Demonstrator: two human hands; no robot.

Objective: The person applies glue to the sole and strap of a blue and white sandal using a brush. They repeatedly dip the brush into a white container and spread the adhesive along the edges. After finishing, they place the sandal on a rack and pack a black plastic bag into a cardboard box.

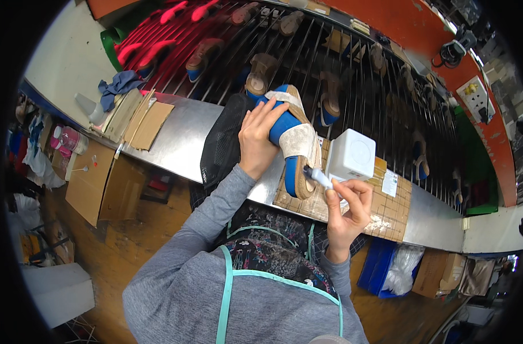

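Note:
My left hand (257, 136) is closed round a sandal (300, 137) with pale straps, a blue form inside it and a tan sole, tilted in front of me. In my right hand (348, 213) a small brush (320, 176) with a pale handle and dark tip is pinched between thumb and fingers. Its tip touches, or almost touches, the sandal at the lower end of the sole. Just beyond the brush stands a white square plastic container (352, 155) on a tape-covered cardboard sheet (387, 207).
Beyond the metal ledge (178, 132) runs a rack of metal rods carrying several sandals (261, 71), red-lit at far left. A black mesh piece (224, 137) lies left of my hand. Cardboard strips (149, 126) and a blue cloth (121, 89) are at left; a blue crate (378, 266) stands below right.

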